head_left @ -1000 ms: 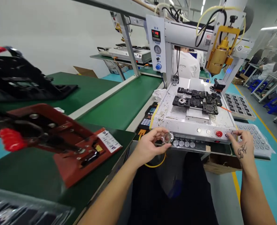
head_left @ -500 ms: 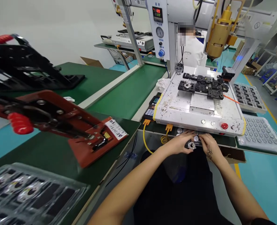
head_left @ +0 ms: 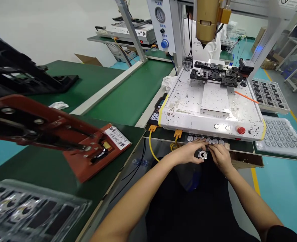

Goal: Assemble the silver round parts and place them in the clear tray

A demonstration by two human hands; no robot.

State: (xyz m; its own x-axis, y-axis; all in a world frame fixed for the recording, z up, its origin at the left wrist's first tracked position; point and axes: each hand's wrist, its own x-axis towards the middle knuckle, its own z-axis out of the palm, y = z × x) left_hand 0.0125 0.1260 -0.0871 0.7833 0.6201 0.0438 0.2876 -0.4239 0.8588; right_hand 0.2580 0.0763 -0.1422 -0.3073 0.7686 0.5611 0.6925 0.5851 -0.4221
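Note:
My left hand is at the front table edge, thumb and fingers closed around a small part with a round silver ring. Close beside it, my right hand has its fingers bent together at the edge; whatever they hold, if anything, is hidden. Just beyond the fingers lies a row of round pale discs under the machine's front. Above stands the white machine base, carrying a black fixture with a silver ring part at its left. A gold dispensing head hangs above the fixture.
A red clamp press stands on the left table, with a clear tray of parts before it. At the right lie a bag of round discs and a tray of black parts. Yellow cables hang at the front.
My view has shifted, so more discs show past my hands. The silver-ringed part stays in my left hand, now slightly apart from my right hand. The gold head appears further left.

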